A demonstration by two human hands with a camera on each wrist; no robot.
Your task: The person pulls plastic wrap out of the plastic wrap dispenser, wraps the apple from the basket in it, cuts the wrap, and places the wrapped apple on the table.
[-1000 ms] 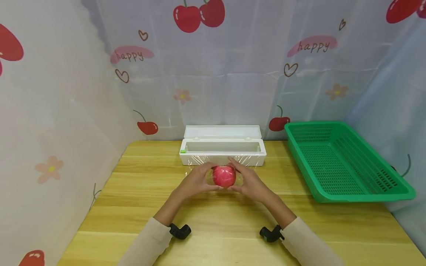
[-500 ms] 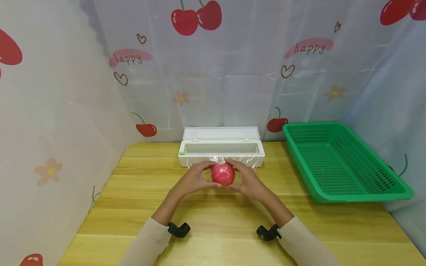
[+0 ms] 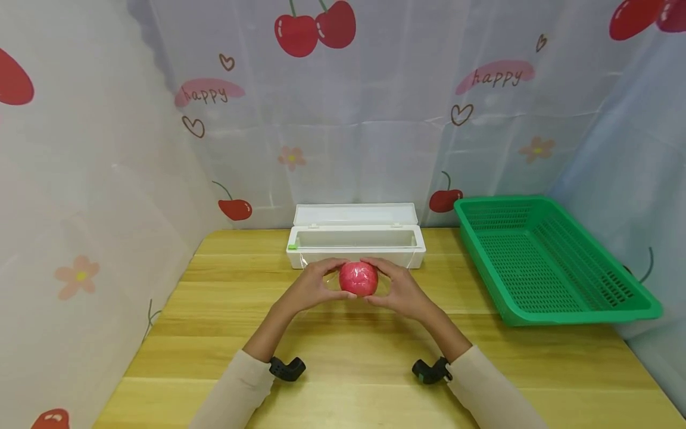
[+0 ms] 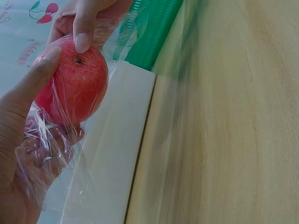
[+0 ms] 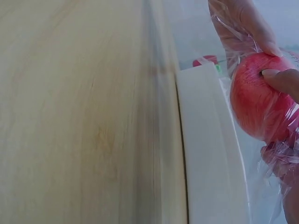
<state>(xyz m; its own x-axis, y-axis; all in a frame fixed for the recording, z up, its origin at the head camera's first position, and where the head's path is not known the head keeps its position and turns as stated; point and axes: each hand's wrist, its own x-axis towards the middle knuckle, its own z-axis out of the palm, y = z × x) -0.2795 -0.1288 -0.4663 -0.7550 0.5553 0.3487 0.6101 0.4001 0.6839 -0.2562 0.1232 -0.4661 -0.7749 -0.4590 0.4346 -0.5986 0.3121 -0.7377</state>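
Between my two hands, above the table, is a red apple [image 3: 358, 279] with clear plastic wrap [image 4: 53, 158] around it. My left hand [image 3: 315, 287] grips its left side, thumb near and fingers at the far side. From the right, my right hand [image 3: 401, 289] holds it the same way. In the left wrist view both thumbs press on the apple [image 4: 77, 84] close to its small dark hollow. Creased film also shows over the fingers in the right wrist view. Just behind the hands stands a white wrap dispenser box [image 3: 356, 257], its lid [image 3: 355, 213] raised.
A green plastic basket [image 3: 514, 316] with perforated sides stands at the right of the wooden table [image 3: 354, 369]. Curtains [image 3: 370, 155] printed with cherries enclose the table at the back and sides. A small bright green piece [image 3: 292, 246] sits on the box's left end.
The film that fanned out between the box front and the apple has mostly gone from view there. The apple has risen slightly in the head view; both hands keep their hold.
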